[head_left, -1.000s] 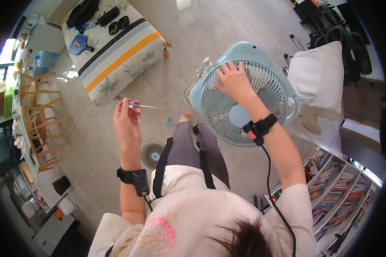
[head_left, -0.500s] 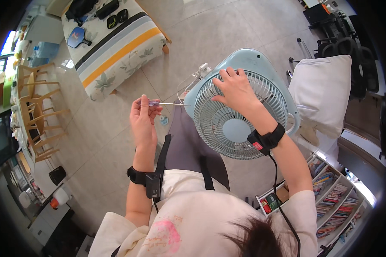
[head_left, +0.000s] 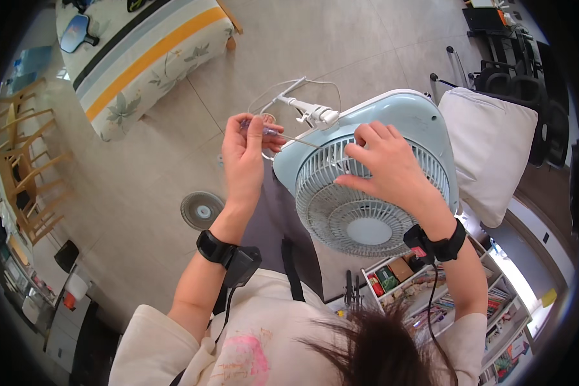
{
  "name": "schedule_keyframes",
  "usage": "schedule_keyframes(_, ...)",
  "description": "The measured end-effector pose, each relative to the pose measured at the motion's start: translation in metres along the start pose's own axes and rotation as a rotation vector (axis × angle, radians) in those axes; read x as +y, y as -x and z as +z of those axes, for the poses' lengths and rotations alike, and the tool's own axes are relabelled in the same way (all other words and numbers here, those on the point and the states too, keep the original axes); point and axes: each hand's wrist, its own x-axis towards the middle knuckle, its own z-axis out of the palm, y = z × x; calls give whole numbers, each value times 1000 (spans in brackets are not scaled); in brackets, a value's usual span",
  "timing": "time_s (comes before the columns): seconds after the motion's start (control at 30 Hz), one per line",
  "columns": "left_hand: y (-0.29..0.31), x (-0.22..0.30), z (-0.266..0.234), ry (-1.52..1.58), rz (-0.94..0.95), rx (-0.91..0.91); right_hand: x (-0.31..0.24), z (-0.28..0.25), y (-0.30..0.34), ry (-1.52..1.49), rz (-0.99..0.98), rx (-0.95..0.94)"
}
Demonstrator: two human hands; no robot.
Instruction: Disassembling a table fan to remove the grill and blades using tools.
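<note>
A pale blue box fan (head_left: 368, 231) with a round grille is tilted in front of my legs. Closed around the clear purple handle of a screwdriver (head_left: 270, 130), my left hand (head_left: 246, 151) is at the fan's left side. The thin metal shaft slants to the right, its tip at the grille's upper left rim; whether it touches is too small to tell. My right hand (head_left: 387, 159) rests on the upper part of the grille, thumb spread away from the bent fingers. A white plug and cord (head_left: 317, 114) are by the fan's upper left edge.
A round grey object (head_left: 201, 210) is on the tiled floor left of my legs. A bed (head_left: 154, 71) stands far left, wooden chairs (head_left: 26, 174) at the left. On the right are a white cushion (head_left: 489, 151) and a shelf of books and boxes (head_left: 444, 293).
My left hand and the screwdriver have moved right, bringing the tip to the grille. The view has shifted, and the fan sits lower, with more of its cord showing. My right hand stays on the grille.
</note>
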Motion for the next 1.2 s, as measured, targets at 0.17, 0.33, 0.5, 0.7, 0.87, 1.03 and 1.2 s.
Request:
schedule_keyframes(0.17, -7, -5, 0, 54, -52, -46, 6, -1, -6, -128, 65, -100)
schedule_keyframes(0.33, -4, -13, -3, 65, -37, -43, -8, 3, 4, -5, -28, 7)
schedule_keyframes(0.5, 7, -14, -5, 105, 3, -22, 3, 12, -5, 110, -59, -28)
schedule_keyframes(0.7, 15, -17, -14, 165, 99, 64, 28, 7, -14, 84, -207, -1)
schedule_keyframes(0.87, 14, -17, 1, 175, 70, 93, 19, 6, -4, 62, -177, -52)
schedule_keyframes(1.03, 5, -17, 22, 83, 60, 56, 15, 10, 3, -35, -185, -84)
schedule_keyframes(1.2, 3, -13, 31, -11, 63, 51, 12, -2, 6, -77, -197, -150)
